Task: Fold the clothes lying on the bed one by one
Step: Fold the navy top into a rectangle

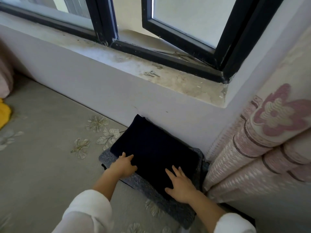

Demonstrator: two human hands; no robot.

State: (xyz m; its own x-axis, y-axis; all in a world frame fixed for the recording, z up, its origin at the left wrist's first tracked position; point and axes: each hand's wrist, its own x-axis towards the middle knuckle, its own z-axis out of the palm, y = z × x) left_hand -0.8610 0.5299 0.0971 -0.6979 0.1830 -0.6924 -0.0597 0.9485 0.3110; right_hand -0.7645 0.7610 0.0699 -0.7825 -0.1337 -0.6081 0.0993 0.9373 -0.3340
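Resting flat, fingers spread, left hand [124, 166], right hand [180, 183], folded navy garment [151, 148] lengthwise toward wall

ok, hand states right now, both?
Left hand: open, gripping nothing, resting on the dark folded garment.
Right hand: open, fingers spread, flat on the same garment.

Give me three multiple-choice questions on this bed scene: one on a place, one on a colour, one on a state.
1. Where does the folded dark navy garment lie?
A. on the windowsill
B. on a folded grey garment
C. on the curtain

2. What colour is the cloth at the far left edge?
A. yellow
B. green
C. red

3. How is the right window pane?
A. swung open
B. shut
C. covered by the curtain

Answers: 1 B, the grey garment shows beneath it. 2 A, it is plainly yellow. 3 A, its frame angles off the sill.
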